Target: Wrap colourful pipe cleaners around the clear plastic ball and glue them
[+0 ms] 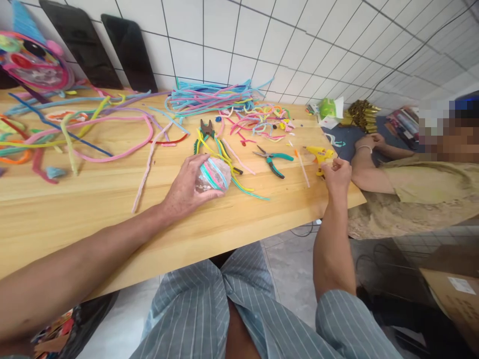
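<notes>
My left hand (pixel 189 184) is wrapped round a clear ball (pixel 214 175) with blue, pink and teal pipe cleaner strips across it, just above the table. At the table's right end, my right hand (pixel 338 175) is closed at the handle of a yellow hot glue gun (pixel 319 153), whose nozzle points left. Fingers cover part of the handle. Between the hands lie teal-handled long-nose pliers (pixel 274 159) with jaws apart. Behind the ball are cutting pliers (pixel 206 130) with green and yellow handles, partly hidden. Yellow and teal pipe cleaners (pixel 245 189) stick out beside the ball.
A bundle of pipe cleaners (pixel 213 97) lies by the tiled wall, loose pieces (pixel 262 119) beside it. Bent pipe cleaners (pixel 112 158) spread leftward. Two black phones (pixel 129 52) lean near a decorated figure (pixel 35 60). A glue stick (pixel 304 169) lies near the gun. A co-worker's arm (pixel 368 164) is at right.
</notes>
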`<state>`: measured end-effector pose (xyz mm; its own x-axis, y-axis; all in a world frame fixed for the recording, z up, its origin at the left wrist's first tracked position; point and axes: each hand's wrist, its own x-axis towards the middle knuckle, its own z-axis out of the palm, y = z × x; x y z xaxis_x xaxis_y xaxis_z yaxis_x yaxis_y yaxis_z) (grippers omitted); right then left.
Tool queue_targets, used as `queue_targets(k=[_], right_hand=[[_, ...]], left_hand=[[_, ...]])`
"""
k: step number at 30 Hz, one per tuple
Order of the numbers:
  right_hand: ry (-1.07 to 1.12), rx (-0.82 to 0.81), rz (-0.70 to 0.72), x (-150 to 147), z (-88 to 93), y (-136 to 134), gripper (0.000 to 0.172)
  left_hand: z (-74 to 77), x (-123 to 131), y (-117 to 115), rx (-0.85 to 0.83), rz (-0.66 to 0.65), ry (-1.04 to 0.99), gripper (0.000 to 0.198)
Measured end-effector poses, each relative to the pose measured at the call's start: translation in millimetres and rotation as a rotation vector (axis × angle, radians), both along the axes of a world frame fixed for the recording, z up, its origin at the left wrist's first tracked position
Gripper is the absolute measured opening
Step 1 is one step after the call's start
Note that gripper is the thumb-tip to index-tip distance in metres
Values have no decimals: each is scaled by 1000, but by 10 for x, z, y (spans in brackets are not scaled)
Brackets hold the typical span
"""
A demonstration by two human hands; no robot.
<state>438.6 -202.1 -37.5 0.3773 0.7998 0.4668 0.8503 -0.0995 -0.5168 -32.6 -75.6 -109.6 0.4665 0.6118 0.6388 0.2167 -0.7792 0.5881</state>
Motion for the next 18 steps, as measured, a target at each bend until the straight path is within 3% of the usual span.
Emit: queue_targets(k=[2, 4, 7, 11, 14, 18], right_hand=[[54, 52, -106, -228, 4, -117, 39], [111, 22, -92, -557, 24, -154, 35], [298, -110, 208, -1142, 143, -44, 31], [373, -237, 559, -1766, 395, 242, 28], [374, -312, 713, -1996, 523, 448, 27], [418, -364, 776, -2098, 593, 675, 31]], left_hand=[[-26, -11, 24, -10, -23, -17, 105], [-52, -23, 54, -9, -37, -16, 104], [-69, -37, 93, 16, -54, -13, 106], [-59, -55, 116, 36, -88, -38, 108], [-37, -71, 103, 39, -123, -28, 111], [33, -70, 22, -1, -51, 2, 106]])
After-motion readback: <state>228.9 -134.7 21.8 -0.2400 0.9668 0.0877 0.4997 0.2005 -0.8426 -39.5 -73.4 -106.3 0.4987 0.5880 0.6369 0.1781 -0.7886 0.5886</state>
